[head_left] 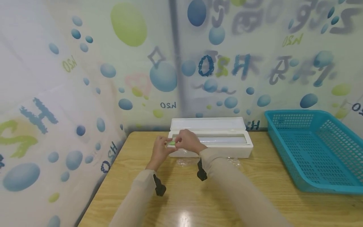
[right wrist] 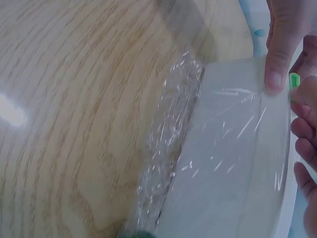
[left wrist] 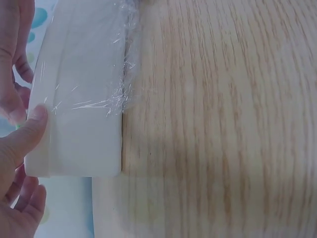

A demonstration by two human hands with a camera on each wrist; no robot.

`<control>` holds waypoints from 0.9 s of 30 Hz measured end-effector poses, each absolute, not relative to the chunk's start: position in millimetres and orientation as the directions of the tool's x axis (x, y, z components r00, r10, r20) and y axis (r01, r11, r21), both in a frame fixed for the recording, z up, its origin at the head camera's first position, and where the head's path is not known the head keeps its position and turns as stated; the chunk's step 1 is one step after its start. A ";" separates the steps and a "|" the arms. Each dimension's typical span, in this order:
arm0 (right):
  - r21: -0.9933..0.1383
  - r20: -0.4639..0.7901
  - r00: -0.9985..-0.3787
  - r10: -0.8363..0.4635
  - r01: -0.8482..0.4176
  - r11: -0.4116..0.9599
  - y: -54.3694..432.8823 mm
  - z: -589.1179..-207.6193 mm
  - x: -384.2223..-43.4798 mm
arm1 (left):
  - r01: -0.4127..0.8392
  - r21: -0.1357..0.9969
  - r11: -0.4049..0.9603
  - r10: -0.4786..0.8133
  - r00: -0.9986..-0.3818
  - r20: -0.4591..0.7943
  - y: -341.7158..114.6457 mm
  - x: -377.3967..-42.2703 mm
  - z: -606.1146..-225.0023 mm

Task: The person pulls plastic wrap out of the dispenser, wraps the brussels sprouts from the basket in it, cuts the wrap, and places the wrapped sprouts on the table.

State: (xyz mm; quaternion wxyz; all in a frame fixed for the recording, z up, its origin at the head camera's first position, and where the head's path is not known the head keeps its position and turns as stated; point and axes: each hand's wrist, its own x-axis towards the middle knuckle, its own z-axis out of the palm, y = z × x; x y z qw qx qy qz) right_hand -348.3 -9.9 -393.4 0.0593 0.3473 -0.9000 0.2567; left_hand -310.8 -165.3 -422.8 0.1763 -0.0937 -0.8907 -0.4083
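A white cling film box [head_left: 215,152] stands at the back of the table with its lid [head_left: 208,124] raised and a pale roll [head_left: 224,140] inside. My left hand [head_left: 160,150] grips its left end, the thumb [right wrist: 275,74] pressed on the front wall. My right hand [head_left: 187,140] has its fingers curled over the same end. Its fingertips pinch at a small green piece [right wrist: 294,80] by the rim, partly hidden by the fingers. Clear film [left wrist: 130,54] drapes down the front wall and bunches on the tabletop.
A blue-green plastic basket [head_left: 300,183] sits at the right of the wooden table [head_left: 175,195]. Patterned sheeting [head_left: 136,78] hangs right behind the table and along its left side. Dark straps [head_left: 201,171] hang at both wrists.
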 end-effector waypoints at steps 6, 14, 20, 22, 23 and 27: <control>-0.392 0.300 -0.732 -0.611 -0.679 0.621 8.3 -393.5 -352.6 | 0.280 0.697 0.660 0.022 -0.935 0.354 -159.4 -311.9 -418.9; -0.443 0.290 -0.738 -0.609 -0.668 0.598 47.8 -393.0 -350.4 | 0.208 0.720 0.662 -0.002 -0.960 0.279 -156.3 -313.0 -415.5; -0.450 0.298 -0.720 -0.627 -0.685 0.572 77.5 -392.8 -346.0 | 0.223 0.714 0.663 -0.007 -0.953 0.304 -160.4 -312.9 -418.7; -0.444 0.306 -0.705 -0.639 -0.700 0.560 86.7 -392.9 -344.8 | 0.223 0.709 0.669 -0.012 -0.951 0.310 -161.6 -312.8 -419.6; -0.440 0.309 -0.701 -0.643 -0.704 0.557 91.3 -393.0 -344.3 | 0.227 0.708 0.669 -0.010 -0.949 0.314 -162.0 -312.8 -419.5; -0.451 0.307 -0.709 -0.635 -0.696 0.559 110.0 -395.1 -342.5 | 0.243 0.695 0.677 0.004 -0.945 0.326 -161.5 -312.0 -418.2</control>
